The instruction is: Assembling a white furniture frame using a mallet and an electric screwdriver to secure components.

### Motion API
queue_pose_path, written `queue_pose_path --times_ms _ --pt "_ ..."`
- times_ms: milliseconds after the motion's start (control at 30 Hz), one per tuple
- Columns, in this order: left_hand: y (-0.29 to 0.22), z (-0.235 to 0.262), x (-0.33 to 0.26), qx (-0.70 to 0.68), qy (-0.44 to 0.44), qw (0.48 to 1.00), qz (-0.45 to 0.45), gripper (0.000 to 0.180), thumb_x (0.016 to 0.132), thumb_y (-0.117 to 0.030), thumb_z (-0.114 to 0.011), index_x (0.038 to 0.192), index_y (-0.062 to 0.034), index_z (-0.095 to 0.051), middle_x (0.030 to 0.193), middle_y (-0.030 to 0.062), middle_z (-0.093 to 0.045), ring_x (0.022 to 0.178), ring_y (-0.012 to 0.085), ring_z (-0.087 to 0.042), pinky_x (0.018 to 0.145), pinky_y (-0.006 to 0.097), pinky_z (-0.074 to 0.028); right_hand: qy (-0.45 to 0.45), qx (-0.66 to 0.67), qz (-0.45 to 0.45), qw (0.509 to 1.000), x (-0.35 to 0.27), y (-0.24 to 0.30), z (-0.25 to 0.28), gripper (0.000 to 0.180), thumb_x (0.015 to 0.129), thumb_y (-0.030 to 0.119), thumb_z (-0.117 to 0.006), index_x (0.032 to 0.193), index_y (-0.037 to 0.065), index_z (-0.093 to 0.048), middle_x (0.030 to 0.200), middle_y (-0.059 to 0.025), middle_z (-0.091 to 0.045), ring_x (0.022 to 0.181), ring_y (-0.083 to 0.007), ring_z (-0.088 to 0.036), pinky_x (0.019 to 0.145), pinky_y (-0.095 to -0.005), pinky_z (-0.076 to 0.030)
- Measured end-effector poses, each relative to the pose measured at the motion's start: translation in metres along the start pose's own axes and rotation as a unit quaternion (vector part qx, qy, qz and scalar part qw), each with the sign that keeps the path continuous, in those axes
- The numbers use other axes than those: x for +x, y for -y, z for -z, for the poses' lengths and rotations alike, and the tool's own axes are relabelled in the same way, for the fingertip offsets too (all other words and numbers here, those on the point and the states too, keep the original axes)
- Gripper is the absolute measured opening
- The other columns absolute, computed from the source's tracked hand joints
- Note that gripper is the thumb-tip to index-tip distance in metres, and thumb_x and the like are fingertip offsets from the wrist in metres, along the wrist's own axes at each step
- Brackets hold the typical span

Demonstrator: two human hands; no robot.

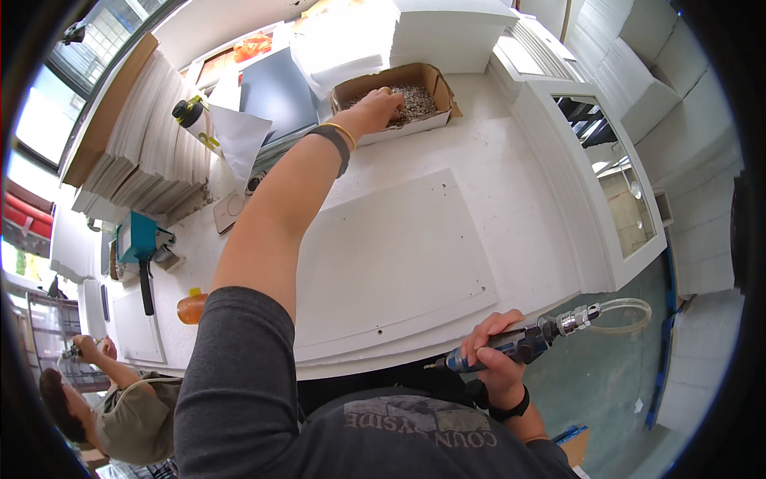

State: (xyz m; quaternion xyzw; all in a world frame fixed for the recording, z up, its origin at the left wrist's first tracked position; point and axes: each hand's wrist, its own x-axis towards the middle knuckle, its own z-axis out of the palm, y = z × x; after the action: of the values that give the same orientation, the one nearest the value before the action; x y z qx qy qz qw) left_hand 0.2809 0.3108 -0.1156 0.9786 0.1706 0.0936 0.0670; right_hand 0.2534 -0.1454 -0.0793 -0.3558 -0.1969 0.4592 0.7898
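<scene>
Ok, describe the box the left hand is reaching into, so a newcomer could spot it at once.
Start from the big white worktable and go to its far edge, beside the stacks of white panels. There sits an open, shallow cardboard box holding small grey metal pieces, with the left hand in it. It is the only brown, open-topped container among white stock.

A dark grey short-sleeved shirt with a pale print at 6 o'clock; left wrist (339, 142) wears a grey band and gold bangle, right wrist (511, 409) a black band.
</scene>
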Motion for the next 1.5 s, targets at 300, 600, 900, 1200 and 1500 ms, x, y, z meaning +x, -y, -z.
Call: queue_pose_path --times_ms 300,600,900,1200,1500 --pt "0.028 0.005 0.006 -0.150 -0.125 0.967 0.162 0.015 0.079 -0.016 -0.065 0.087 -0.0042 -0.067 0.076 0.0092 -0.066 0.066 0.0179 -0.062 0.062 0.030 -0.049 0.002 -0.008 0.026 1.000 0.005 0.003 -0.003 0.030 0.070 0.001 -0.062 0.091 0.007 -0.042 0.074 -0.0091 -0.050 0.059 -0.0166 -0.051 0.059 -0.0341 -0.047" --pt "0.027 -0.001 0.005 -0.391 -0.135 0.850 0.327 0.019 0.079 -0.018 -0.065 0.088 -0.0009 -0.068 0.070 0.0040 -0.064 0.059 0.0077 -0.057 0.053 0.020 -0.044 -0.039 -0.086 0.076 0.993 0.023 0.013 -0.010 0.030 0.067 0.002 -0.059 0.091 0.006 -0.041 0.075 -0.0095 -0.048 0.052 -0.0162 -0.049 0.056 -0.0333 -0.046" --pt "0.097 -0.022 0.018 -0.596 -0.070 0.753 0.268 0.016 0.088 -0.013 -0.049 0.081 -0.0003 -0.056 0.066 0.0048 -0.051 0.053 0.0125 -0.047 0.046 0.020 -0.038 -0.074 -0.108 0.191 0.973 0.038 0.042 0.004 0.027 0.071 0.001 -0.057 0.094 0.004 -0.043 0.077 -0.0106 -0.049 0.055 -0.0160 -0.048 0.058 -0.0322 -0.045" --pt "0.068 -0.016 0.019 -0.899 -0.144 0.303 0.282 0.018 0.093 -0.006 -0.033 0.091 0.0047 -0.048 0.075 0.0088 -0.049 0.058 0.0126 -0.048 0.041 0.017 -0.036 -0.078 -0.148 0.229 0.959 0.035 0.047 0.011 0.027 0.071 0.000 -0.054 0.096 0.005 -0.044 0.079 -0.0104 -0.050 0.056 -0.0156 -0.048 0.058 -0.0328 -0.044" --pt "-0.017 0.027 -0.028 -0.843 -0.066 0.472 0.250 0.017 0.091 -0.008 -0.048 0.096 0.0070 -0.052 0.092 0.0134 -0.058 0.083 0.0147 -0.060 0.057 0.012 -0.051 -0.036 -0.149 0.266 0.952 0.041 0.058 0.005 0.028 0.071 0.001 -0.055 0.097 0.005 -0.046 0.080 -0.0104 -0.051 0.057 -0.0165 -0.049 0.062 -0.0343 -0.043"
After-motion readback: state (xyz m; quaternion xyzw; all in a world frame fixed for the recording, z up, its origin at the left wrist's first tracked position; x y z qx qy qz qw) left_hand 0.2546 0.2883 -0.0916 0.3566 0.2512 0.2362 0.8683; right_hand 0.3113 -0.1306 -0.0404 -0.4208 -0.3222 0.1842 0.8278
